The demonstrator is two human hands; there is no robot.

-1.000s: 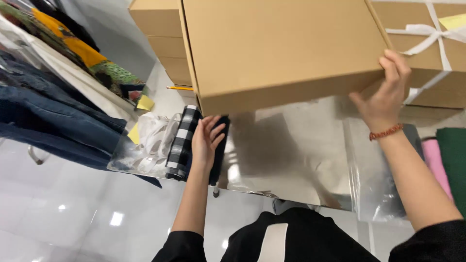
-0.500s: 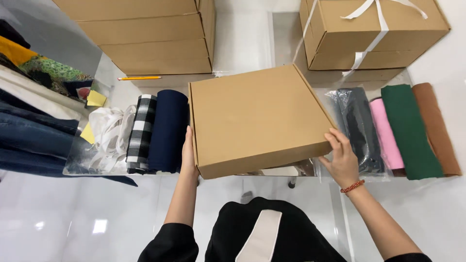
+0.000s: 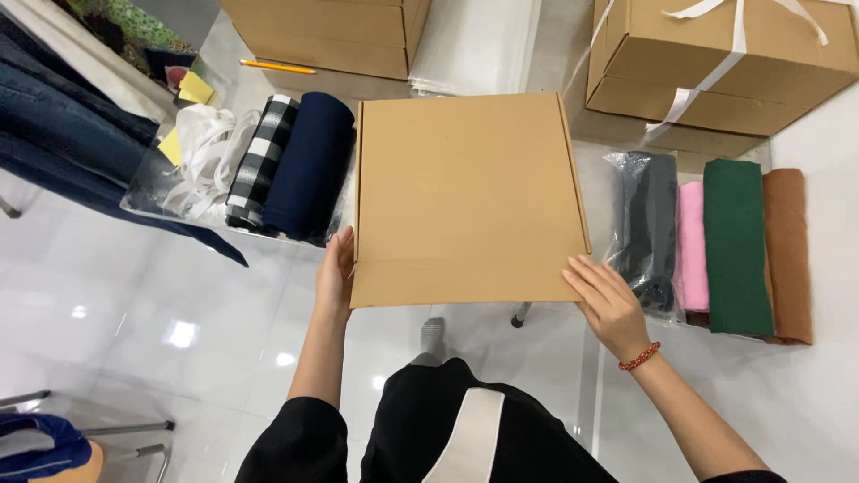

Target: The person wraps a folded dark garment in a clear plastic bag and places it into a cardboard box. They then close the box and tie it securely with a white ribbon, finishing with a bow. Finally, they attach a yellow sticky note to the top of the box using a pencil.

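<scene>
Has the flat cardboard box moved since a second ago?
Yes. The flat cardboard box has come down, off the stacked boxes, and now lies level between the navy fabric roll and the bagged black roll.

Left hand (image 3: 335, 273) and right hand (image 3: 608, 304) extended, fingers flat.
</scene>
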